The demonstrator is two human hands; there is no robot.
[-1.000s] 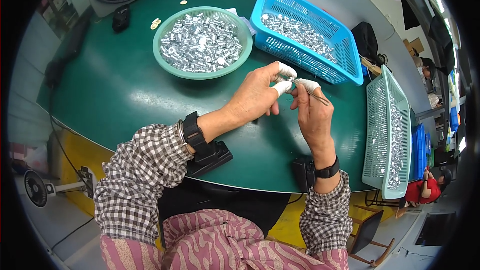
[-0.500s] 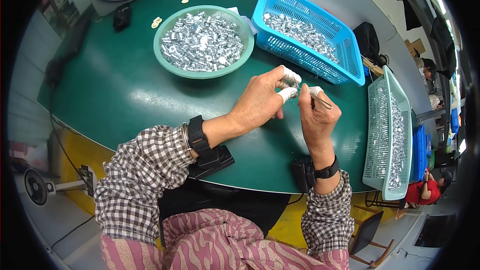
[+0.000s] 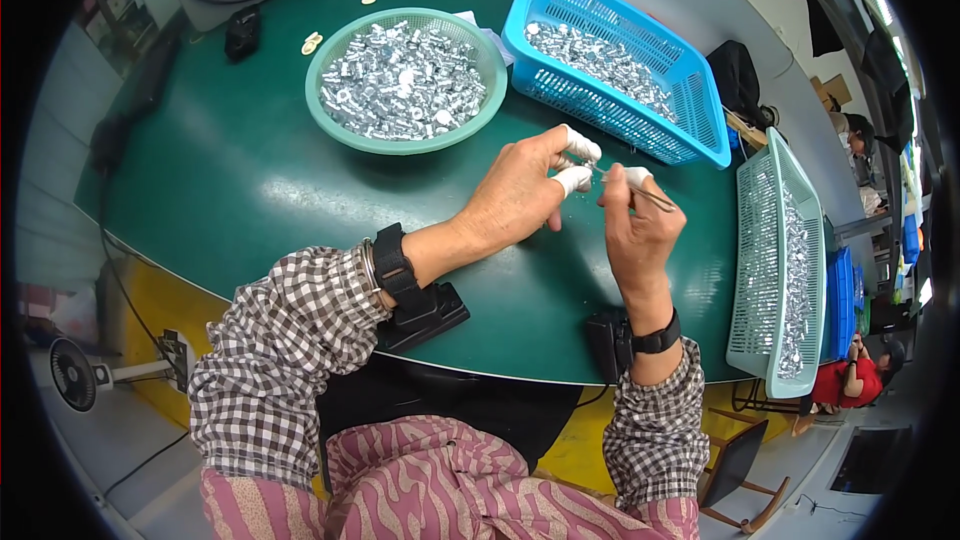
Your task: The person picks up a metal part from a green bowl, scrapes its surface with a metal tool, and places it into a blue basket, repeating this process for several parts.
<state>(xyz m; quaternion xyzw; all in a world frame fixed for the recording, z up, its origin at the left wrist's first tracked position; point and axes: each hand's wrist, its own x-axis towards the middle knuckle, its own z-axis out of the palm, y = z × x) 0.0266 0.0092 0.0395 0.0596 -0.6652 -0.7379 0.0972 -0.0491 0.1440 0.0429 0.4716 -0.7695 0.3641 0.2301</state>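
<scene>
Thin metal tool and small silvery part, right of and above centre
The tool slants, upper-left tip at the mostly hidden part, other end pointing lower right.

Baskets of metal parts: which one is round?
The green basket, farthest left, beyond the left hand. Its rim is round; the blue basket and the pale basket at far right are rectangular.
</scene>
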